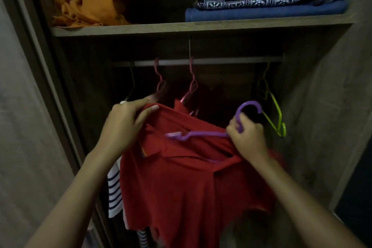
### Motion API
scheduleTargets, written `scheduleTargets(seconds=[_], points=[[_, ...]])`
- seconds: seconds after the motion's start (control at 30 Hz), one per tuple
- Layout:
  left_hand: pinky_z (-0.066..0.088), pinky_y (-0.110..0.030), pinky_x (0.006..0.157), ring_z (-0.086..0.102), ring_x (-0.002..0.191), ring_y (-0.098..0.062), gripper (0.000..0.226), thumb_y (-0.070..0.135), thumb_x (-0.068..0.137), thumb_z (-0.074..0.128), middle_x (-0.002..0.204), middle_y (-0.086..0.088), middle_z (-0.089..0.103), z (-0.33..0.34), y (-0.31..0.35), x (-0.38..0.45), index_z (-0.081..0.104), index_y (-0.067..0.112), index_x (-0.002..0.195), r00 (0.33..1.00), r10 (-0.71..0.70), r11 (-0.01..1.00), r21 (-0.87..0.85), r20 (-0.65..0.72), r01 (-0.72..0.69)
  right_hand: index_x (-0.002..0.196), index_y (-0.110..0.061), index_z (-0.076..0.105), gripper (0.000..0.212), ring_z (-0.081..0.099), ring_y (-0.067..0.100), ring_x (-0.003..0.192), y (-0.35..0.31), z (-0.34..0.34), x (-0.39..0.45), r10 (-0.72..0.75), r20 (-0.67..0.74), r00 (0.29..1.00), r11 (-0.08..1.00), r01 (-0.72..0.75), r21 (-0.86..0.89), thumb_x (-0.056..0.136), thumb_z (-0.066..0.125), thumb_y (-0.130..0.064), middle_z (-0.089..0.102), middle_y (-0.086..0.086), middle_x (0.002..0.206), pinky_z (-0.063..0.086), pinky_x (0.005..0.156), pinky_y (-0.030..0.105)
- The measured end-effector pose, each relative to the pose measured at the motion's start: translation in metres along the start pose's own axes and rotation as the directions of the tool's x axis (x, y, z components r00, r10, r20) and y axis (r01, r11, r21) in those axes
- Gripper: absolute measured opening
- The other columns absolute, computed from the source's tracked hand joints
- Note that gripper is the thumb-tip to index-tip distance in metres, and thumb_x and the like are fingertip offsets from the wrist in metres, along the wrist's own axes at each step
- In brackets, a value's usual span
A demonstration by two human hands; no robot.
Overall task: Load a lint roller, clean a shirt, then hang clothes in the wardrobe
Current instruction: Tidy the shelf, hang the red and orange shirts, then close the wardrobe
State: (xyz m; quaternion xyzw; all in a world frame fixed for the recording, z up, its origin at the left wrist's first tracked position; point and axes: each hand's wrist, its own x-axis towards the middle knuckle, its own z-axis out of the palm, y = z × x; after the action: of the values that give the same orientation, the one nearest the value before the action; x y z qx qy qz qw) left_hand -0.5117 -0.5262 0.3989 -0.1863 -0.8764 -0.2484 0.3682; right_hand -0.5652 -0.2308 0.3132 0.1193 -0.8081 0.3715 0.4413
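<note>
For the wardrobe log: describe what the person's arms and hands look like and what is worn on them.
Both forearms are bare up to the frame's edge; no sleeves, gloves, watch or rings show. The left hand has short, plain nails. The right hand is slightly blurred, so finer detail cannot be told.

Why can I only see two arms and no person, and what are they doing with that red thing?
The camera sits on the person's head and looks down, so you see only their arms. They stand at an open wardrobe. The left hand grips the red shirt at its collar. The right hand holds a purple hanger by its neck and is fitting it into the shirt. Behind is the rail with pink hangers and a green hanger. On the shelf above lie orange cloth and folded blue fabrics.
</note>
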Motion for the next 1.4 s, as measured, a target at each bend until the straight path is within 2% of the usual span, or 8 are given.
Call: scheduleTargets(seconds=[0.23, 0.47, 0.57, 0.67, 0.83, 1.1, 1.23, 1.4], points=[[0.051, -0.035, 0.067, 0.068, 0.085, -0.024, 0.043, 0.055, 0.089, 0.039, 0.09, 0.0, 0.074, 0.033, 0.051, -0.001, 0.07, 0.027, 0.096, 0.998, 0.025, 0.974, 0.222, 0.052, -0.036, 0.095, -0.022, 0.049, 0.022, 0.061, 0.034, 0.047, -0.045, 0.023, -0.022, -0.404, 0.253, 0.879, 0.881, 0.448, -0.149, 0.08, 0.05, -0.039, 0.062, 0.009, 0.051, 0.039, 0.035, 0.029], [0.05, -0.04, 0.082, 0.064, 0.08, -0.019, 0.093, 0.091, 0.066, 0.019, 0.079, -0.005, 0.069, 0.013, 0.016, -0.01, 0.069, 0.015, 0.083, 0.89, -0.274, 0.957, 0.012, 0.364, 0.29, 0.068, -0.026, 0.035, 0.034, 0.047, 0.015, 0.043, -0.024, -0.005, 0.021, -0.087, 0.066, 0.994, 0.995, 0.083, 0.062, 0.097, 0.051, -0.034, 0.04, -0.006, 0.044, 0.037, 0.047, 0.038], [0.05, -0.039, 0.066, 0.057, 0.062, -0.014, 0.051, 0.07, 0.081, 0.049, 0.066, -0.004, 0.061, 0.011, 0.005, -0.027, 0.064, 0.022, 0.074, 0.797, -0.076, 0.976, -0.12, 0.599, 0.184, 0.065, -0.03, 0.034, 0.037, 0.045, 0.014, 0.041, -0.025, -0.007, 0.02, -0.096, 0.101, 0.99, 0.994, 0.09, 0.061, 0.097, 0.052, -0.029, 0.036, -0.006, 0.042, 0.033, 0.046, 0.034], [0.04, -0.023, 0.058, 0.051, 0.056, -0.003, 0.029, 0.045, 0.088, 0.053, 0.059, 0.009, 0.056, 0.019, 0.006, -0.033, 0.056, 0.027, 0.066, 0.845, 0.059, 0.979, -0.198, 0.531, 0.056, 0.066, -0.027, 0.036, 0.035, 0.045, 0.012, 0.04, -0.028, -0.001, 0.016, -0.074, 0.115, 0.991, 0.996, 0.068, 0.054, 0.096, 0.053, -0.03, 0.039, -0.007, 0.042, 0.035, 0.046, 0.035], [0.048, -0.034, 0.077, 0.064, 0.079, -0.002, 0.046, 0.059, 0.089, 0.04, 0.084, 0.009, 0.07, 0.041, 0.021, -0.035, 0.063, 0.02, 0.088, 0.844, 0.123, 0.971, -0.237, 0.522, 0.005, 0.075, -0.022, 0.044, 0.027, 0.061, 0.03, 0.053, -0.05, 0.014, 0.007, -0.21, 0.167, 0.963, 0.978, 0.208, 0.026, 0.09, 0.048, -0.044, 0.056, 0.001, 0.051, 0.04, 0.048, 0.033], [0.05, -0.038, 0.08, 0.065, 0.08, -0.003, 0.029, 0.042, 0.095, 0.05, 0.081, 0.01, 0.072, 0.053, 0.017, -0.042, 0.067, 0.021, 0.084, 0.929, -0.155, 0.933, -0.26, 0.336, 0.25, 0.087, -0.018, 0.065, 0.028, 0.061, 0.012, 0.08, -0.067, 0.008, -0.018, 0.061, 0.094, 0.994, 0.99, -0.072, 0.118, 0.092, 0.055, -0.044, 0.066, -0.004, 0.084, 0.047, 0.076, 0.03], [0.049, -0.039, 0.079, 0.064, 0.077, -0.011, 0.023, 0.031, 0.095, 0.054, 0.078, 0.003, 0.071, 0.063, 0.042, -0.039, 0.065, 0.015, 0.082, 0.95, -0.199, 0.931, -0.256, 0.24, 0.26, 0.09, -0.01, 0.068, 0.051, 0.066, 0.012, 0.086, -0.09, 0.005, -0.032, 0.335, 0.583, 0.74, 0.693, -0.613, 0.38, 0.091, 0.048, -0.057, 0.072, -0.001, 0.087, 0.052, 0.089, 0.038], [0.044, -0.019, 0.095, 0.063, 0.091, 0.002, 0.023, 0.028, 0.076, 0.053, 0.089, 0.017, 0.073, 0.083, 0.065, -0.019, 0.073, 0.026, 0.087, 0.866, -0.135, 0.812, -0.447, 0.481, 0.375, 0.088, -0.013, 0.068, 0.02, 0.066, 0.016, 0.071, -0.087, 0.0, -0.005, 0.473, 0.588, 0.656, 0.217, -0.734, 0.644, 0.095, 0.057, -0.028, 0.07, 0.005, 0.079, 0.053, 0.072, 0.031]])
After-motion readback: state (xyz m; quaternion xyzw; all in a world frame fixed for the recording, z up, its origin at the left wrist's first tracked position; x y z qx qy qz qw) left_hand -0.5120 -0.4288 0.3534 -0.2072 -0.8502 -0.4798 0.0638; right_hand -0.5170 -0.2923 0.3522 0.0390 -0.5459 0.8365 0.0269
